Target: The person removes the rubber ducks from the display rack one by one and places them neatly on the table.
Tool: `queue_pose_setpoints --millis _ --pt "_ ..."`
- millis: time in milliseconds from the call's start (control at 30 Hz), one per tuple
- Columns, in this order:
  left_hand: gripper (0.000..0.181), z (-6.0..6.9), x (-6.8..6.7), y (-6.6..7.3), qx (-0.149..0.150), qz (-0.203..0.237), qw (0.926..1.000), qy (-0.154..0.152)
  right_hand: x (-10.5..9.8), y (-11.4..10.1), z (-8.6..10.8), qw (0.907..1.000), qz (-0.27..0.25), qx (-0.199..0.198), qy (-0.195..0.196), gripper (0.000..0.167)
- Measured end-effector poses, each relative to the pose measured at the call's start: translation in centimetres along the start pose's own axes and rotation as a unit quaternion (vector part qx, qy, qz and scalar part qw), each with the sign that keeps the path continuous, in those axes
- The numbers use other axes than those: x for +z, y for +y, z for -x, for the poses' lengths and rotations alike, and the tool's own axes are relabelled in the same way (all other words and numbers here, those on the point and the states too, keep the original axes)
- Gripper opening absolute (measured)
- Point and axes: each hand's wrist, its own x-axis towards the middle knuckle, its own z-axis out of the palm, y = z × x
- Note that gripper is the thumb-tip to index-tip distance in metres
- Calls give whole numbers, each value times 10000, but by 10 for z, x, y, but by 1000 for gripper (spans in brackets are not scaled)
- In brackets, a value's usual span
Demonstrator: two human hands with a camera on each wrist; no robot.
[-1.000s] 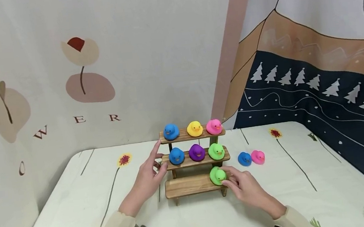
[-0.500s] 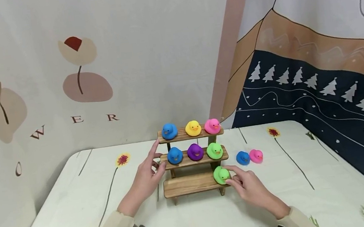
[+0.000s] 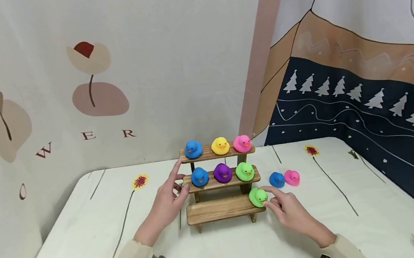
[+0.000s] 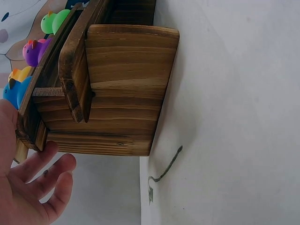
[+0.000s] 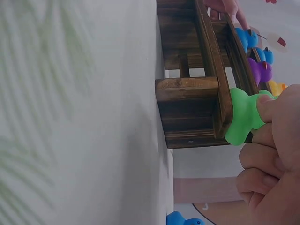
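Note:
A three-tier wooden display stand stands on the table with rubber ducks on it. My left hand rests against its left end, index finger at the top tier and thumb by the middle tier; in the left wrist view the other fingers hang loosely bent. My right hand pinches a green rubber duck between thumb and index finger at the bottom tier's right end. The right wrist view has this green duck at the tier's edge; whether it bears on the wood I cannot tell.
Blue, yellow and pink ducks sit on the top tier. Below are blue, purple and green ones. A blue duck and a pink duck lie on the table at the right.
My right hand has shifted the green duck rightward along the bottom tier to its right end. The left hand stays at the stand's left side.

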Motion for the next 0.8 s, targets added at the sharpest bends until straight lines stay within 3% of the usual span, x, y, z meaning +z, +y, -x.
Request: queue_pose_setpoints --millis 400,800 --pt "74 -1 1 0 -48 43 10000 -19 -6 8 -1 9992 13 -269 309 32" --pt "74 -1 0 1 6 44 10000 28 -9 17 -3 9991 -67 -37 421 33"
